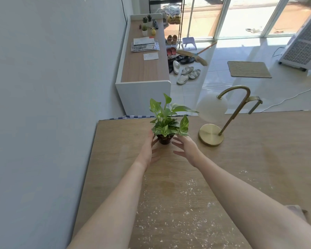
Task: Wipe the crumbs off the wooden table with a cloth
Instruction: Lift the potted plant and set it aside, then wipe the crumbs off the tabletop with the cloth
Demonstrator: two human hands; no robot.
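Both hands are out at the little potted plant (166, 123) near the far edge of the wooden counter (258, 150), left hand (148, 150) touching the pot, right hand (186, 149) spread open just beside it, crumbs (178, 212) scattered nearer me, brass lamp (221, 121) off right.

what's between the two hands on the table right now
In the head view, the small potted plant stands between the left hand and the right hand; nearer the wrists there is only bare wooden table.
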